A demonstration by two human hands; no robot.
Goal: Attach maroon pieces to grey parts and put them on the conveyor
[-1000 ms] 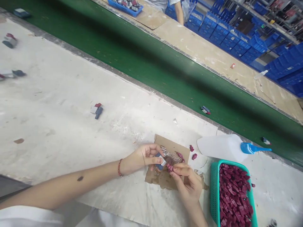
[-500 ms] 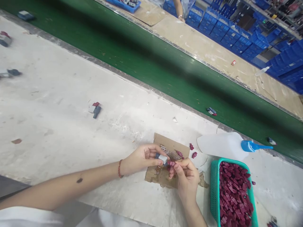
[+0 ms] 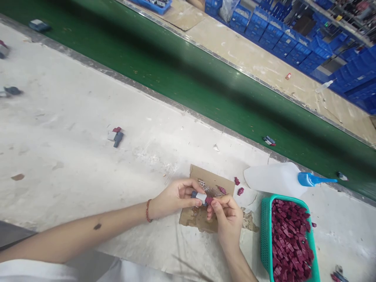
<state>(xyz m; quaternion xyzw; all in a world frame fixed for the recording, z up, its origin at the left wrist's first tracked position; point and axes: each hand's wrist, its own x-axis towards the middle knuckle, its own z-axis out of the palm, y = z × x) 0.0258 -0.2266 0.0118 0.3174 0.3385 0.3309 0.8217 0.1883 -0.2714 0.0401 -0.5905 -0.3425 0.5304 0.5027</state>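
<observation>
Between thumb and fingers, my left hand (image 3: 173, 197) pinches a small grey and dark-blue plastic part (image 3: 201, 197). My right hand (image 3: 229, 219) grips a small maroon plastic piece (image 3: 208, 200) by its end and holds it against the grey side of that part. Whether the two are joined cannot be made out. Both hands are over a torn piece of cardboard (image 3: 217, 177) with a wet-looking, shiny patch. A loose maroon piece (image 3: 221, 190) lies on the cardboard, and two more maroon pieces (image 3: 240, 191) rest just right of it.
A green basket (image 3: 266, 235) full of maroon pieces stands at right, below a white bottle with a blue nozzle (image 3: 273, 178) lying on its side. A green conveyor belt (image 3: 176, 82) crosses behind, carrying several parts. An assembled part (image 3: 117, 138) lies on the white table (image 3: 88, 164).
My right hand has brought the maroon piece up against the grey part, which my left hand has turned. Parts on the belt have shifted right. The person's arm across the belt has mostly left view.
</observation>
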